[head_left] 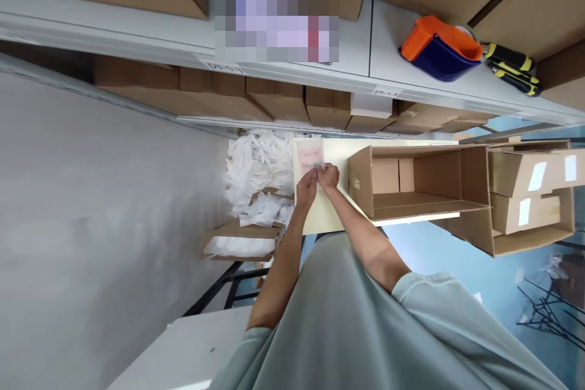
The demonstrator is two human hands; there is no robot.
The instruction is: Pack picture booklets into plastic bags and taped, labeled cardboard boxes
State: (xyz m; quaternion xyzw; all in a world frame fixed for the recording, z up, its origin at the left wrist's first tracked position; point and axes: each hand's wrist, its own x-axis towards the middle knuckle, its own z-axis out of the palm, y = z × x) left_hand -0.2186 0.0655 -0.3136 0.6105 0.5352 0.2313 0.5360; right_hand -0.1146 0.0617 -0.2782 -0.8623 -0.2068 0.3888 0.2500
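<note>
A small clear plastic bag with pinkish-red print (311, 153) lies on the pale yellow table (315, 219), near its left end. My left hand (306, 187) and my right hand (328, 176) meet at the bag's near edge, fingers pinched together on it. Something small and greyish shows at the fingertips, too small to make out. Just right of my right hand stands an open, bare-bottomed cardboard box (361, 186).
White plastic bags (260, 161) are heaped left of the table. Further right are more cardboard boxes (512, 173). On the shelf ahead rest an orange and blue tape dispenser (441, 49) and black-yellow cutters (512, 67). A grey wall (114, 207) fills the left side.
</note>
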